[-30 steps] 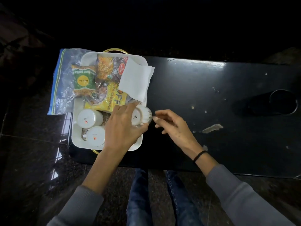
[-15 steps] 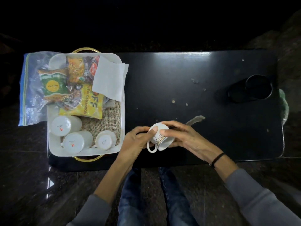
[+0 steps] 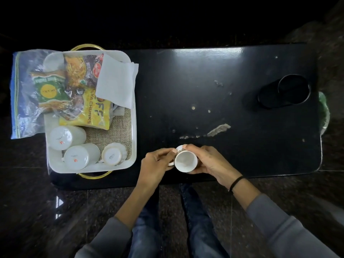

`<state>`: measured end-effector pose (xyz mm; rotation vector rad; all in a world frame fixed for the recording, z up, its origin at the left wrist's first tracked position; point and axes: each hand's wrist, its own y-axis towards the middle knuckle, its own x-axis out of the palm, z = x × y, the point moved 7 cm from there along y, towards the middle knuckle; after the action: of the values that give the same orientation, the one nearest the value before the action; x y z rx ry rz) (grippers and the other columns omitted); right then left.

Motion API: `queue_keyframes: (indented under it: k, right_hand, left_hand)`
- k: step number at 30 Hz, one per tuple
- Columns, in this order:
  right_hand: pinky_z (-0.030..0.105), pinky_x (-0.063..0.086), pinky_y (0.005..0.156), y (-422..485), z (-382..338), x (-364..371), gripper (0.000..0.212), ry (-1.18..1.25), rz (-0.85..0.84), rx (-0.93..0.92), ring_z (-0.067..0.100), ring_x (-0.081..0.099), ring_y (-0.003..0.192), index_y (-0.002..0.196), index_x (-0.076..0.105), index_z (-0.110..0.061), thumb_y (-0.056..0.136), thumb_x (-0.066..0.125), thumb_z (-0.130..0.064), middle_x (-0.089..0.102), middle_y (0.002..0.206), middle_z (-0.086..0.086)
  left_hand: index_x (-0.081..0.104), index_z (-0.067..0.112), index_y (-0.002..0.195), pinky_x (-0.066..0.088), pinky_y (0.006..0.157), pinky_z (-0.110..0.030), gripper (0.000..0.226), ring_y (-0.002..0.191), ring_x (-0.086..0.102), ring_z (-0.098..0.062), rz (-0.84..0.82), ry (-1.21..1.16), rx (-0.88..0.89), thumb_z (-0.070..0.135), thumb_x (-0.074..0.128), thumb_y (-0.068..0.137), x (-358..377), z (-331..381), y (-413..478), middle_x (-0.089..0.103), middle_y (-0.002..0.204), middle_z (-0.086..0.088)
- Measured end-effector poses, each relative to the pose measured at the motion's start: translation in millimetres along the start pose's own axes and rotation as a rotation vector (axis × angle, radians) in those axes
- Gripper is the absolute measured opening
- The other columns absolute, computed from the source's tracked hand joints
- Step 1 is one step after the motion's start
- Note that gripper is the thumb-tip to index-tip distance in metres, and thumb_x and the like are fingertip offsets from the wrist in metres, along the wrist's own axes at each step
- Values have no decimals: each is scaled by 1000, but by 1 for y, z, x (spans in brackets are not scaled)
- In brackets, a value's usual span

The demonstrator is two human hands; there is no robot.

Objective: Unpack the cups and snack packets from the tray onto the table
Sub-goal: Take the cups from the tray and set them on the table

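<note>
With your left grip (image 3: 156,162) and right grip (image 3: 210,161) clasping the small white ceramic cup (image 3: 186,161), set it upright on the glossy black worktop (image 3: 204,81) before releasing.

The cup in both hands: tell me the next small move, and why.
Probably lower the cup onto the bare table beneath it and release. It is mouth up, the left hand pinches near its handle, the right hand wraps its side, and three more cups wait upside down in the tray.
</note>
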<state>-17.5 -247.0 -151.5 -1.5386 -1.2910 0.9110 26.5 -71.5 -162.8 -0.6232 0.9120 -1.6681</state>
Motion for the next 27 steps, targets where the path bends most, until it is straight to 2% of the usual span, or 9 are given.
queue_keyframes:
  k: [4, 9, 12, 14, 16, 19, 22, 25, 27]
  right_hand:
    - [40, 67, 77, 2, -2, 2, 75, -7, 2, 12, 28, 75, 103, 116, 74, -7, 60, 81, -57, 72, 119, 16]
    - [39, 66, 74, 5, -4, 1, 81, -22, 30, 49, 29, 76, 100, 117, 73, -7, 53, 82, -56, 72, 118, 15]
    - [39, 67, 72, 6, -7, -2, 63, -90, 80, 47, 29, 76, 96, 114, 72, -7, 73, 78, -53, 71, 117, 14]
    - [30, 65, 60, 6, -14, -6, 52, -219, 164, 9, 26, 77, 86, 105, 71, -7, 86, 71, -54, 71, 109, 11]
    - [23, 57, 49, 5, -25, -10, 50, -428, 264, -62, 21, 75, 74, 92, 69, -8, 91, 64, -58, 71, 98, 7]
    - [33, 53, 64, 2, -44, -8, 51, -713, 378, -166, 24, 67, 83, 90, 66, -8, 94, 59, -59, 69, 96, 8]
    - [45, 57, 86, 0, -61, 2, 46, -807, 415, -251, 31, 67, 100, 100, 67, -10, 95, 59, -55, 68, 106, 11]
    - [43, 56, 85, -3, -76, 17, 36, -841, 421, -352, 29, 65, 100, 98, 67, -14, 96, 61, -49, 65, 109, 9]
    - [42, 56, 83, -4, -85, 31, 30, -830, 392, -422, 25, 67, 95, 92, 68, -16, 97, 61, -45, 67, 100, 6]
  left_hand:
    - [79, 14, 110, 65, 75, -31, 19, 93, 77, -14, -1, 51, -13, 22, 72, 94, 2, 2, 6, 80, 101, -2]
    - [79, 13, 110, 65, 70, -30, 20, 93, 76, -13, 9, 87, -11, 21, 71, 94, 3, 4, 11, 78, 105, 0]
    - [79, 16, 109, 64, 64, -26, 19, 90, 75, -10, 11, 157, 14, 25, 69, 95, 2, 8, 12, 78, 104, 1]
    - [79, 20, 108, 63, 61, -25, 19, 85, 75, -10, 11, 234, 29, 29, 67, 96, 1, 12, 10, 78, 101, 2]
    - [78, 24, 108, 65, 66, -33, 19, 82, 76, -10, 6, 332, 48, 32, 64, 97, 1, 17, 8, 78, 98, 5]
    - [77, 31, 106, 63, 79, -44, 20, 87, 75, -16, 31, 521, 88, 39, 62, 96, -2, 30, 2, 78, 97, 9]
    - [75, 35, 106, 57, 81, -37, 21, 94, 70, -17, 155, 752, 168, 43, 59, 95, -12, 49, -4, 76, 102, 12]
    - [73, 33, 105, 47, 70, -30, 17, 94, 68, -17, 290, 858, 294, 39, 60, 96, -27, 68, -14, 74, 103, 10]
    - [73, 27, 109, 42, 71, -30, 17, 101, 64, -20, 357, 886, 398, 33, 64, 95, -39, 79, -21, 72, 105, 5]
